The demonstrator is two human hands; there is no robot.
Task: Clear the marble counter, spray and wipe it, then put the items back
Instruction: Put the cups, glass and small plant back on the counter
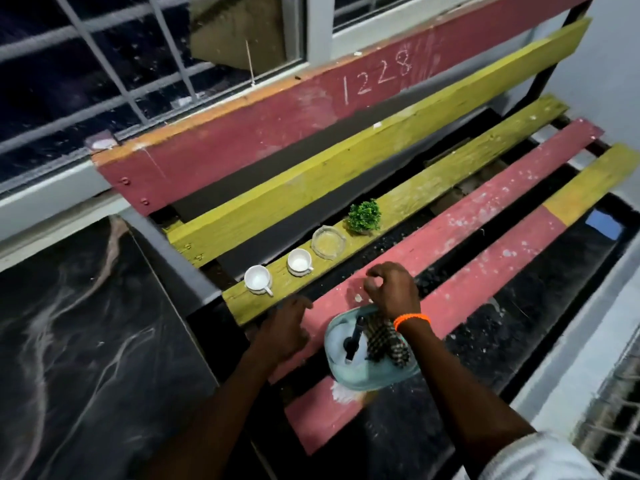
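Two cups, glass dish, small plant on yellow slat, frame centre. Basin lower centre. Left hand relaxed, empty; right hand loosely curled, grasp unclear.

A red and yellow slatted bench, chalked "1228", crosses the frame's middle. A barred window fills the upper left; a white wall stands upper right.

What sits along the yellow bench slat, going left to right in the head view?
First white cup → second white cup → glass ashtray → small green plant.
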